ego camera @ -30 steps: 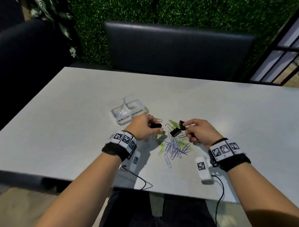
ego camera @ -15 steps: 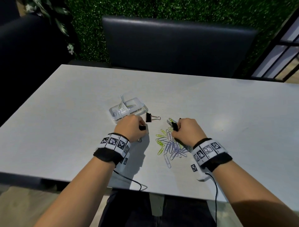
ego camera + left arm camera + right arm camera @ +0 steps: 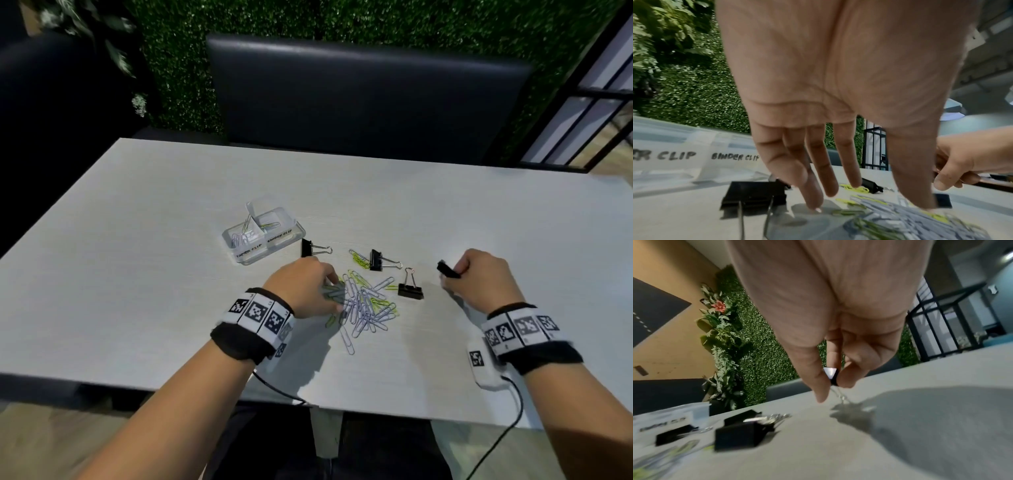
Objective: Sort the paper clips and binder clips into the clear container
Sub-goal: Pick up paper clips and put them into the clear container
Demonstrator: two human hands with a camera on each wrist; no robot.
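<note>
The clear container (image 3: 297,236) sits left of centre on the table, with several paper clips in its left compartment and the labels "BINDER CLIP" (image 3: 734,156) on its front. A pile of lilac and green paper clips (image 3: 363,306) lies in front of it. Three black binder clips (image 3: 306,248) (image 3: 376,260) (image 3: 410,291) lie round the pile. My left hand (image 3: 330,291) reaches down with straight fingers (image 3: 815,201) that touch the pile's left edge and hold nothing. To the right of the pile, my right hand (image 3: 452,274) pinches a fourth black binder clip (image 3: 832,374) just above the table.
The white table (image 3: 137,274) has bare surface to the left, right and back. A dark bench back (image 3: 359,96) and a green hedge wall stand behind it. Cables hang from both wrist units over the near edge (image 3: 376,409).
My left hand has let go of its binder clip and come down onto the pile's left edge. My right hand has moved right, off the pile, with a binder clip in its fingers.
</note>
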